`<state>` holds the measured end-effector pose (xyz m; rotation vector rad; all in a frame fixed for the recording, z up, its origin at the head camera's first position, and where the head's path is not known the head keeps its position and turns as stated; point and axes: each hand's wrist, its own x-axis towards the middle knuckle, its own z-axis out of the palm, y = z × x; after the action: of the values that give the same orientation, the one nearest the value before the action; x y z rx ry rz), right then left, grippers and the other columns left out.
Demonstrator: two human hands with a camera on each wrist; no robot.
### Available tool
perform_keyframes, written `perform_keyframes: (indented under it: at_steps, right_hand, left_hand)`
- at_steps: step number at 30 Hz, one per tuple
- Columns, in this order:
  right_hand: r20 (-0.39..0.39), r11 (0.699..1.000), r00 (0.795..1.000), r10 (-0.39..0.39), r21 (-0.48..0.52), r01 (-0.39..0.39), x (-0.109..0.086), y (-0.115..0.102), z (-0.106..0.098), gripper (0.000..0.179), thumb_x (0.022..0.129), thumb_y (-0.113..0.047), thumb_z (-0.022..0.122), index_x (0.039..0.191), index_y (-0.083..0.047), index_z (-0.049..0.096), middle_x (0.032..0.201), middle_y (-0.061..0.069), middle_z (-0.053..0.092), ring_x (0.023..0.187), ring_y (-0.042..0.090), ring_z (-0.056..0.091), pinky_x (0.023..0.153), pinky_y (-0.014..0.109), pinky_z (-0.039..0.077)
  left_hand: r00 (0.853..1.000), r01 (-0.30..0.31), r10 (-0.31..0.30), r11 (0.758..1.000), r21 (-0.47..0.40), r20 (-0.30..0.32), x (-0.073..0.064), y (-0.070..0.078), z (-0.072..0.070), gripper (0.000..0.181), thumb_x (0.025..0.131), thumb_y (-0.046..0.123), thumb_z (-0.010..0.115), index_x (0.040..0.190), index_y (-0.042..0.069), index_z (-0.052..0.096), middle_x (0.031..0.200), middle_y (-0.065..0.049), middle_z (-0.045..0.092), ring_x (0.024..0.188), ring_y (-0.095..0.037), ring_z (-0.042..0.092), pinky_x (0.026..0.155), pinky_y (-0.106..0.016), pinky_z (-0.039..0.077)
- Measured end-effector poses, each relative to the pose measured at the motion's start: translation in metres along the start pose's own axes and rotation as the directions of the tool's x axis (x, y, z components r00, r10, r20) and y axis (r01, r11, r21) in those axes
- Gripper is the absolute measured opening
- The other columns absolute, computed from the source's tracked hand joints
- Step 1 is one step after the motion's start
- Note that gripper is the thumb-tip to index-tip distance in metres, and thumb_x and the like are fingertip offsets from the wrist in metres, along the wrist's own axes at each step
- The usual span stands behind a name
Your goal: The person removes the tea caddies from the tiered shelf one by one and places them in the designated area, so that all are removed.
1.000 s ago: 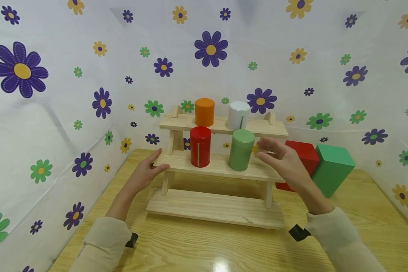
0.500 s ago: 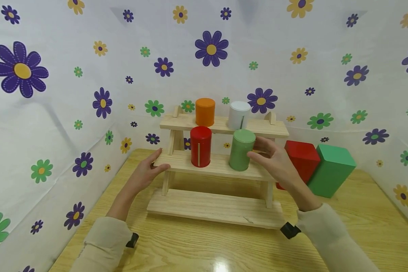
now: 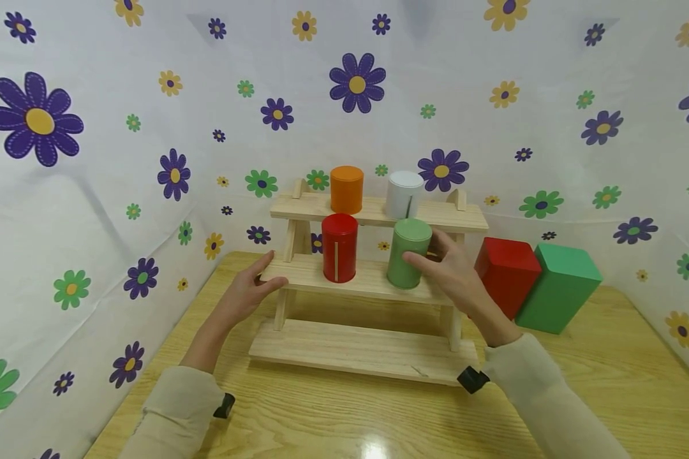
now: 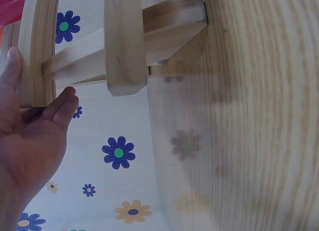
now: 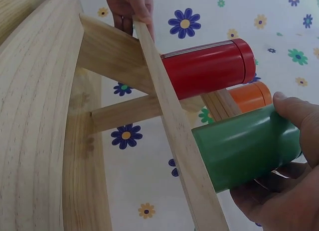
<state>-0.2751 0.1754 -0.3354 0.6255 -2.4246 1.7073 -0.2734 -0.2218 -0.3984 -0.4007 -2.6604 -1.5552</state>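
A three-tier wooden shelf (image 3: pixel 356 347) stands on the table. My left hand (image 3: pixel 245 294) holds the left end of its middle tier, thumb on one face and fingers on the other, as the left wrist view shows. My right hand (image 3: pixel 453 271) is around the green canister (image 3: pixel 404 255) on that tier, thumb on the front and fingers behind. In the right wrist view the canister's base (image 5: pixel 212 161) meets the board. A red canister (image 3: pixel 339 248) stands to its left. Behind, on the top tier, are an orange canister (image 3: pixel 346 190) and a white canister (image 3: pixel 403 194).
Right of the shelf, a red box (image 3: pixel 508 271) and a green box (image 3: pixel 563 287) stand side by side on the wooden table (image 3: pixel 321 414). A flower-patterned white cloth (image 3: pixel 465 51) hangs at the back and sides.
My right hand has moved left from beside the green canister and has taken hold of it. The left hand and the canisters have stayed in place.
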Motion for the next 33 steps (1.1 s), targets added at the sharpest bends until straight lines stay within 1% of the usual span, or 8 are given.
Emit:
perform_keyframes:
  at_steps: [3, 8, 18, 22, 26, 30, 33]
  right_hand:
    - [0.002, 1.0, 1.0, 0.003, -0.008, -0.003, 0.001, 0.0, 0.002, 0.072, 0.099, -0.022, 0.072, 0.159, -0.005, 0.036, 0.149, 0.02, 0.052, 0.136, 0.037, 0.05, 0.116, 0.055, 0.039]
    - [-0.001, 1.0, 1.0, 0.004, -0.027, -0.004, 0.003, 0.0, 0.002, 0.071, 0.1, -0.023, 0.072, 0.158, -0.004, 0.036, 0.15, 0.019, 0.052, 0.138, 0.036, 0.049, 0.116, 0.055, 0.038]
    - [0.013, 0.999, 1.0, 0.027, -0.025, -0.027, -0.001, -0.003, 0.001, 0.071, 0.1, -0.023, 0.071, 0.159, -0.005, 0.035, 0.153, 0.02, 0.049, 0.14, 0.039, 0.047, 0.116, 0.057, 0.037]
    - [0.011, 0.999, 1.0, 0.023, -0.026, -0.023, -0.004, -0.004, -0.002, 0.07, 0.1, -0.024, 0.072, 0.158, -0.006, 0.037, 0.153, 0.019, 0.049, 0.14, 0.039, 0.047, 0.116, 0.058, 0.037]
    - [0.002, 0.999, 0.999, 0.035, -0.032, -0.035, -0.009, -0.007, -0.007, 0.074, 0.099, -0.029, 0.073, 0.159, -0.007, 0.036, 0.154, 0.017, 0.049, 0.141, 0.037, 0.046, 0.116, 0.058, 0.036]
    - [-0.015, 0.998, 0.999, 0.039, -0.058, -0.04, -0.015, -0.01, -0.014, 0.075, 0.099, -0.032, 0.073, 0.16, -0.007, 0.036, 0.153, 0.017, 0.05, 0.141, 0.037, 0.047, 0.116, 0.058, 0.037]
    - [-0.032, 0.996, 0.999, 0.043, -0.079, -0.046, -0.02, -0.011, -0.019, 0.073, 0.099, -0.033, 0.072, 0.159, -0.007, 0.038, 0.151, 0.017, 0.052, 0.139, 0.037, 0.049, 0.115, 0.058, 0.038]
  left_hand:
    - [1.0, 0.003, -0.003, 1.0, -0.001, -0.001, 0.0, 0.001, 0.0, 0.087, 0.102, 0.042, 0.066, 0.165, 0.006, 0.018, 0.171, -0.014, 0.017, 0.144, -0.039, 0.042, 0.114, -0.052, 0.04]
    - [1.0, 0.004, -0.004, 1.0, -0.001, -0.002, 0.0, 0.002, 0.0, 0.087, 0.102, 0.043, 0.066, 0.165, 0.006, 0.018, 0.171, -0.013, 0.017, 0.144, -0.039, 0.042, 0.114, -0.052, 0.041]
    - [1.0, 0.01, -0.01, 1.0, -0.004, 0.001, 0.0, 0.001, 0.001, 0.087, 0.102, 0.042, 0.066, 0.165, 0.007, 0.018, 0.171, -0.013, 0.017, 0.144, -0.04, 0.041, 0.114, -0.051, 0.04]
    - [1.0, 0.008, -0.008, 1.0, -0.005, 0.002, 0.0, 0.0, 0.001, 0.087, 0.102, 0.041, 0.066, 0.165, 0.006, 0.017, 0.171, -0.013, 0.016, 0.145, -0.04, 0.041, 0.114, -0.052, 0.04]
    - [1.0, 0.011, -0.011, 1.0, 0.0, 0.002, 0.0, 0.0, 0.0, 0.087, 0.102, 0.042, 0.066, 0.166, 0.007, 0.018, 0.171, -0.013, 0.017, 0.145, -0.04, 0.04, 0.114, -0.051, 0.041]
    - [1.0, 0.015, -0.015, 1.0, 0.001, -0.001, 0.0, -0.001, 0.0, 0.087, 0.102, 0.042, 0.066, 0.166, 0.007, 0.018, 0.171, -0.013, 0.017, 0.145, -0.04, 0.041, 0.114, -0.052, 0.041]
    - [1.0, 0.014, -0.014, 1.0, 0.001, 0.0, 0.001, -0.001, 0.001, 0.087, 0.102, 0.042, 0.066, 0.166, 0.007, 0.018, 0.171, -0.014, 0.017, 0.144, -0.04, 0.041, 0.114, -0.052, 0.041]
